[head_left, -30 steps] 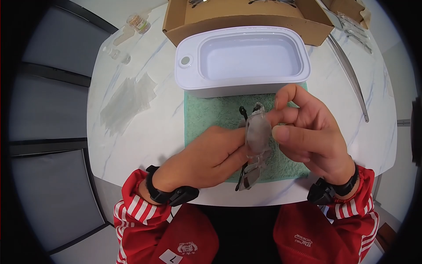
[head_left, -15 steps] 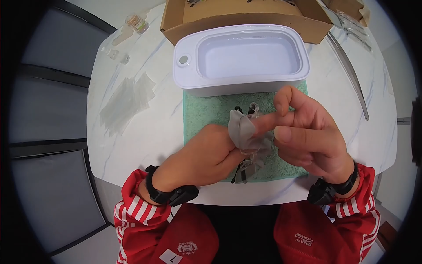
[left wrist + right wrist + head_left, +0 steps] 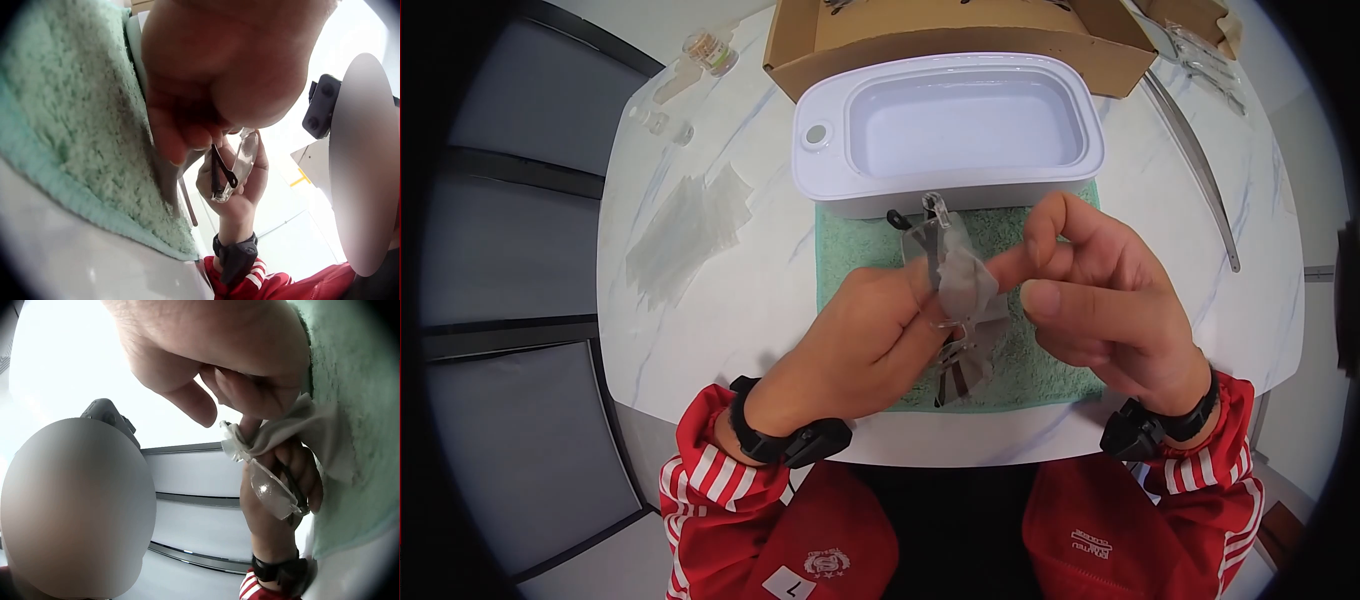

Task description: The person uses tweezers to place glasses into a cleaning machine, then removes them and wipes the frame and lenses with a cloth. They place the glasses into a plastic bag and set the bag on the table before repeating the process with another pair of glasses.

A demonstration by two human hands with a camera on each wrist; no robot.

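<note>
My left hand (image 3: 865, 335) grips a pair of eyeglasses (image 3: 922, 240) with clear rims and dark temples, turned so one lens is above the other in the head view. A thin grey cloth (image 3: 965, 288) lies bunched over the upper lens. My right hand (image 3: 1115, 285) holds the cloth to that lens with an outstretched finger, while its thumb stands apart and another finger is bent. In the right wrist view, the cloth (image 3: 297, 428) drapes around the finger and hangs toward the towel. The left fingers (image 3: 200, 136) curl at the dark temples in the left wrist view.
Beneath the hands lies a green towel (image 3: 855, 245). Behind it stands a white tub (image 3: 825, 170) with a round button, then a cardboard box (image 3: 960, 45) containing glasses. Thin sheets (image 3: 690, 225) lie left, near small jars (image 3: 708, 52). A curved grey strip (image 3: 1200, 165) is right.
The eyeglasses have shifted left and slightly away from the body, turning in my left hand. The cloth has moved across the upper lens. My right hand has stayed nearly in place.
</note>
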